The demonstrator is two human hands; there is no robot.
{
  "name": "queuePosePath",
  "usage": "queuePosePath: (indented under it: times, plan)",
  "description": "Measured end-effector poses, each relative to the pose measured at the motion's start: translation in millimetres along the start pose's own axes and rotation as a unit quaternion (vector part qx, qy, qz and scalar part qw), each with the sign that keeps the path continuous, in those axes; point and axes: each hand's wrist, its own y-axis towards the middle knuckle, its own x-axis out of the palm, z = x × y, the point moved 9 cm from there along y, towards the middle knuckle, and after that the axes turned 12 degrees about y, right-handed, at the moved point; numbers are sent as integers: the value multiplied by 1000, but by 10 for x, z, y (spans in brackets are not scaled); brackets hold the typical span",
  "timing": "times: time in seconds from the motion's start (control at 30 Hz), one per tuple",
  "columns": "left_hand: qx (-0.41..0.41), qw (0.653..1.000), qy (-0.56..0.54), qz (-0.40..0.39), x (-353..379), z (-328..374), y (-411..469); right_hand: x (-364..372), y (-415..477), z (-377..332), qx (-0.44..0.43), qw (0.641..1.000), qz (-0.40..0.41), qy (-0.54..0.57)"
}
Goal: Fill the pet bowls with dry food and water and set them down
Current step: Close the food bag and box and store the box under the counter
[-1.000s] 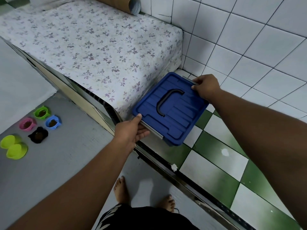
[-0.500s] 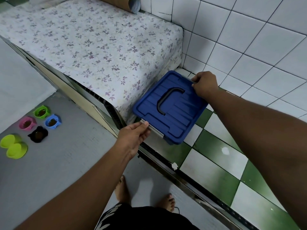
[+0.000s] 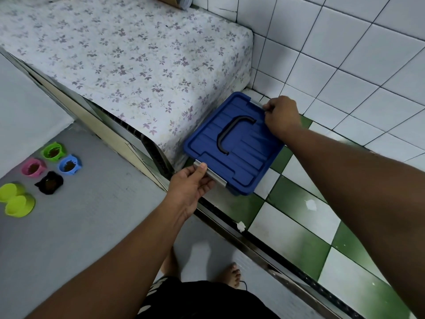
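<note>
Your left hand (image 3: 190, 187) pinches the near grey latch (image 3: 210, 173) of the blue plastic lidded storage box (image 3: 234, 143) on the checked floor tiles, and your right hand (image 3: 281, 116) closes on the far one, probably unclipped, though your fingers hide it. Press both clips evenly and check the lid seats flat. The four small kibble-filled bowls (image 3: 51, 166) sit well apart on the grey floor, beside the lime double bowl (image 3: 16, 200), which looks empty.

Open grey floor (image 3: 92, 226) around bowls (image 3: 51, 166)
</note>
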Motion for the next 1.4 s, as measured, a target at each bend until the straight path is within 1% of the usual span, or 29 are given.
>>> queuePosePath:
  times: [0.13,0.5,0.63,0.8,1.03,1.13,1.3,1.4]
  plan:
    - [2,1000,-3,16,-11,26,25,-26,-61,-23,-27,1000,-6,11]
    - [10,998,23,60,-49,57,35,-23,-73,-43,-32,999,-26,-5]
    - [16,998,39,49,41,135,-18,38,-103,-26,-26,998,-53,-4]
    - [15,990,88,108,44,187,-16,83,-83,1,-21,998,-56,0]
    - [19,982,114,151,37,256,-22,137,-82,7,-38,997,-61,-14]
    - [24,984,111,138,30,255,-15,160,-71,18,-38,997,-60,-13]
    - [10,998,41,55,7,147,-31,155,-63,26,-37,997,-64,-10]
    - [2,999,30,44,-28,131,-11,151,-64,13,-38,997,-64,-6]
